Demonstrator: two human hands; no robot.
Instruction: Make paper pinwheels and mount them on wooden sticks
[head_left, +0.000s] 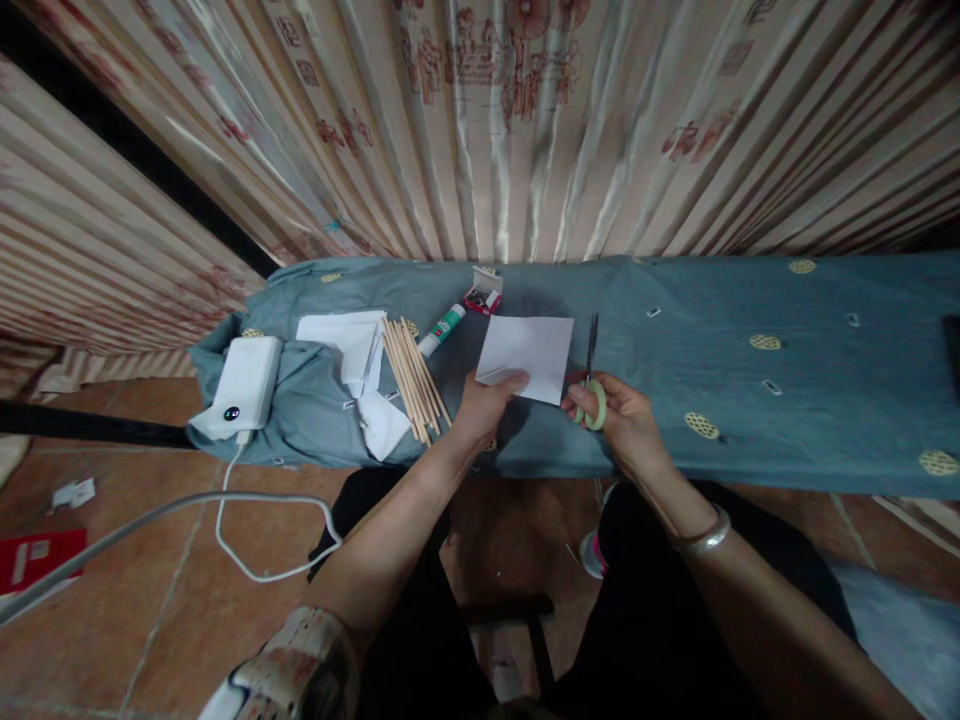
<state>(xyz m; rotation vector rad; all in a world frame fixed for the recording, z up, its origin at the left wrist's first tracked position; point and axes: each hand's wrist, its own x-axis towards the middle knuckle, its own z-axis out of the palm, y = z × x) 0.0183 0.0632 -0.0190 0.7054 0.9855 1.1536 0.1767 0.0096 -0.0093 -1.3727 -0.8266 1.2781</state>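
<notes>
A square sheet of white paper [529, 350] is held at its lower left edge by my left hand [484, 402], the thumb lying on top. At the paper's right side, my right hand [619, 408] grips the light green handles of a pair of scissors [592, 350]. The scissor blades point away from me and look closed, beside the paper and apart from its right edge. Fingertips of my right hand come close to the paper's lower right corner; whether they touch it I cannot tell.
On the grey-green cloth [720, 380] to the left lie wooden sticks [416, 380], a glue stick [442, 330], an opened small red box [484, 292] of metal pieces, white paper sheets [352, 340] and a white power bank [247, 380] with a cable [221, 510]. A pleated curtain [510, 150] hangs behind.
</notes>
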